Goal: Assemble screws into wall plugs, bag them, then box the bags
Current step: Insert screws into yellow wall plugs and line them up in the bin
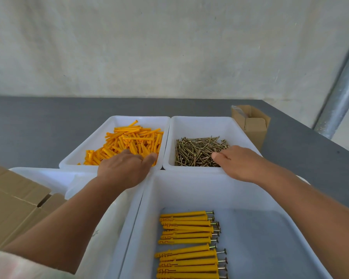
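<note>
A heap of orange wall plugs [129,140] fills a white bin [117,120] at the back left. Beside it, brass screws [195,151] lie piled in a second white bin [201,121]. My left hand [123,168] reaches palm down into the plug heap, its fingers buried among the plugs. My right hand [238,164] rests on the near right of the screw pile, fingertips in the screws. What either hand grips is hidden. Several assembled plugs with screws [189,244] lie in rows in the large near bin [270,198].
A small open cardboard box [252,125] stands at the back right on the grey table [38,127]. Cardboard flaps [14,200] and another white bin [48,176] sit at the left. A metal pipe [338,97] rises at the far right.
</note>
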Motion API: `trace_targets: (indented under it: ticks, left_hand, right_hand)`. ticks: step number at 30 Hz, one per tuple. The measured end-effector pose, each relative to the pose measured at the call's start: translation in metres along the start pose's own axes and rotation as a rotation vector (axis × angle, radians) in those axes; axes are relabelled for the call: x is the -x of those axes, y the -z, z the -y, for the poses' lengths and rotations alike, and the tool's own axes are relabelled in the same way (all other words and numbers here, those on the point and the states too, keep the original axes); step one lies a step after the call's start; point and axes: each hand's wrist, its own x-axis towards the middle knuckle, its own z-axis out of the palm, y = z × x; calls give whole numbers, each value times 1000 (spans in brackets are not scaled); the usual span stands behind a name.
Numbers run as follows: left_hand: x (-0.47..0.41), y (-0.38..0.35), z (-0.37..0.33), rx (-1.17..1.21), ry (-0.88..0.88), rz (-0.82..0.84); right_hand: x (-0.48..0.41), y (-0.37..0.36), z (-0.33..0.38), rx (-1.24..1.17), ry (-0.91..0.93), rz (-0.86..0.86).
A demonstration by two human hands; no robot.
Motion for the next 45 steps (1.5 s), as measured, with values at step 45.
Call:
trace_targets:
  ticks: [45]
  left_hand:
    - [5, 15, -10, 786, -6, -587]
  right_hand:
    - [-24, -9, -10, -15, 6, 250]
